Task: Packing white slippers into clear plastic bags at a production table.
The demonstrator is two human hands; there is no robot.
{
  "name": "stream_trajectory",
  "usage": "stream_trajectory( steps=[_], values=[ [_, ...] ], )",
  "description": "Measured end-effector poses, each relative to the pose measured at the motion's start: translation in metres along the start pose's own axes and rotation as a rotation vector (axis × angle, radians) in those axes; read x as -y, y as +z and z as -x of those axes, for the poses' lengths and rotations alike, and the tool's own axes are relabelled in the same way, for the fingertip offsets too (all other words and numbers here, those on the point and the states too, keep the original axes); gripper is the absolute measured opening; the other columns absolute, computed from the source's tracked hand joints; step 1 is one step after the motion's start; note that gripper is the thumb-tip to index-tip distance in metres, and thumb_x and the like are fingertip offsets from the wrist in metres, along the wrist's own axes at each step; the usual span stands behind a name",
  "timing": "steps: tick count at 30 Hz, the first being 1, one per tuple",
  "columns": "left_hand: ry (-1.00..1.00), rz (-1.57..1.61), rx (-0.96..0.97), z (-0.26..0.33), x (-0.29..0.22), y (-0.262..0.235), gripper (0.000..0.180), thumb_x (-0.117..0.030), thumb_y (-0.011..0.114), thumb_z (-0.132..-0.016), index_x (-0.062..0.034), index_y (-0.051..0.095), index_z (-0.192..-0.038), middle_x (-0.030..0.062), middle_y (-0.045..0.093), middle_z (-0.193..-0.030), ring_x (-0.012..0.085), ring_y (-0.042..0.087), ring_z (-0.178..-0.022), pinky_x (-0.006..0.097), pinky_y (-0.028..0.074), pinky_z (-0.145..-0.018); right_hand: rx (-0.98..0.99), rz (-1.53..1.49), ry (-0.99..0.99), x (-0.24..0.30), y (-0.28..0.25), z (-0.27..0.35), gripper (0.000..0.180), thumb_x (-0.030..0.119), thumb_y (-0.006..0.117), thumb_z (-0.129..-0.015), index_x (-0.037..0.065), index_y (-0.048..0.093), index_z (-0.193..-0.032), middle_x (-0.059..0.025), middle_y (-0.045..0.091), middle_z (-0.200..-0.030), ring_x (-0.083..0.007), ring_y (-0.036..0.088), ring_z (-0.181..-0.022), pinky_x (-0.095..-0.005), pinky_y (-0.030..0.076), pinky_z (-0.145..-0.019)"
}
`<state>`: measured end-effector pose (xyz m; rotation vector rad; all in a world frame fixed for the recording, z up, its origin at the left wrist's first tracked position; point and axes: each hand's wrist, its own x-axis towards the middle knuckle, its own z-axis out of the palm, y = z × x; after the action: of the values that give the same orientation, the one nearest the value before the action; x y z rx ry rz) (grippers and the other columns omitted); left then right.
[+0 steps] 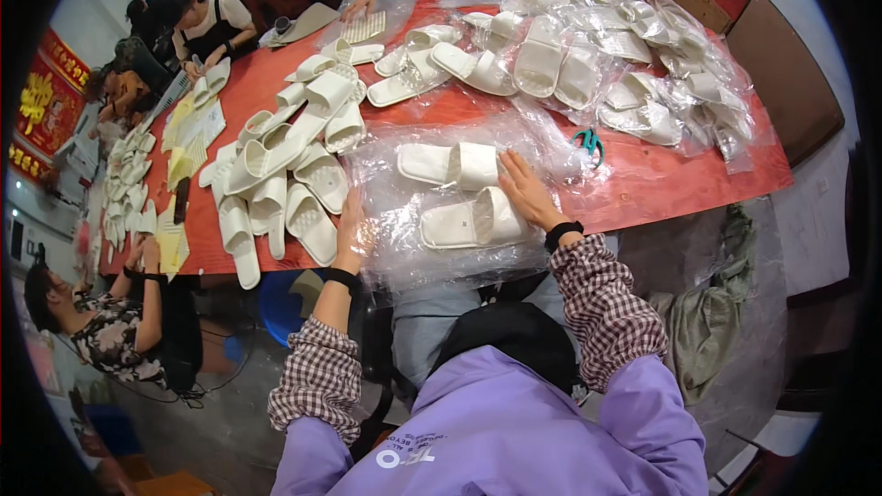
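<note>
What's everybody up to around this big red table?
The person in the purple top has a pair of white, broad-strapped slippers laid side by side with crinkly clear plastic sheeting. Their left hand is at the plastic's left edge; their right hand is by the slippers' strapped ends. A heap of loose white slippers lies to the left, and plastic-wrapped white slippers cover the far right. Other people are busy around the table.

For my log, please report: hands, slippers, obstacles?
Left hand at left edge of clear plastic film. Right hand at right ends of two white backless slippers. Loose white slipper pile beside left hand.
</note>
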<state>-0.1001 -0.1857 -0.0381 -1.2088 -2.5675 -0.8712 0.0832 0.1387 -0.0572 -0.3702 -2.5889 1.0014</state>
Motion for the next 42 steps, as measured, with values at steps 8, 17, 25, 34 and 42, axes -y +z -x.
stream_trajectory(
  steps=[8,17,25,34,42],
  values=[
    [0.077,0.259,0.377,-0.063,-0.018,-0.005,0.049,-0.011,0.058,-0.089,-0.0012,0.044,-0.135,0.0161,0.056,-0.121,0.0283,0.058,-0.105,0.036,0.048,-0.090,-0.077,-0.003,-0.013,-0.002,0.000,0.008,0.050,0.032,0.045,-0.097,0.004,0.043,-0.139,-0.0210,0.036,-0.147,-0.0359,0.032,-0.137,-0.0413,0.025,-0.113],
    [-0.609,0.945,0.662,-0.102,-0.044,0.021,0.046,-0.027,0.051,-0.097,0.0006,0.045,-0.133,0.0132,0.057,-0.124,0.0210,0.061,-0.104,0.034,0.052,-0.088,-0.118,-0.010,0.019,-0.005,0.005,0.014,0.049,0.031,0.045,-0.097,0.006,0.045,-0.139,-0.0205,0.039,-0.145,-0.0373,0.033,-0.136,-0.0430,0.026,-0.112],
    [-0.822,1.065,0.977,-0.066,-0.037,0.008,0.049,-0.031,0.043,-0.102,-0.0008,0.033,-0.139,0.0188,0.056,-0.123,0.0272,0.064,-0.101,0.037,0.057,-0.082,-0.199,0.060,-0.020,0.004,0.006,0.008,0.044,0.029,0.047,-0.096,0.007,0.050,-0.133,-0.0192,0.042,-0.143,-0.0363,0.037,-0.134,-0.0425,0.029,-0.111],
    [-0.893,1.281,0.818,-0.036,-0.048,0.037,0.047,-0.034,0.053,-0.098,0.0014,0.046,-0.129,0.0143,0.062,-0.116,0.0234,0.065,-0.100,0.038,0.057,-0.082,-0.203,0.055,-0.023,0.002,0.009,0.012,0.045,0.031,0.047,-0.095,0.008,0.050,-0.134,-0.0177,0.040,-0.145,-0.0353,0.036,-0.134,-0.0417,0.029,-0.111],
    [-0.822,1.237,0.621,-0.022,-0.027,0.009,0.043,-0.015,0.057,-0.095,0.0041,0.044,-0.131,0.0151,0.059,-0.121,0.0235,0.062,-0.107,0.034,0.052,-0.091,-0.134,0.109,-0.005,-0.001,0.007,0.012,0.062,0.048,0.047,-0.094,0.014,0.037,-0.145,-0.0202,0.030,-0.150,-0.0375,0.029,-0.138,-0.0432,0.024,-0.114]
  ],
)
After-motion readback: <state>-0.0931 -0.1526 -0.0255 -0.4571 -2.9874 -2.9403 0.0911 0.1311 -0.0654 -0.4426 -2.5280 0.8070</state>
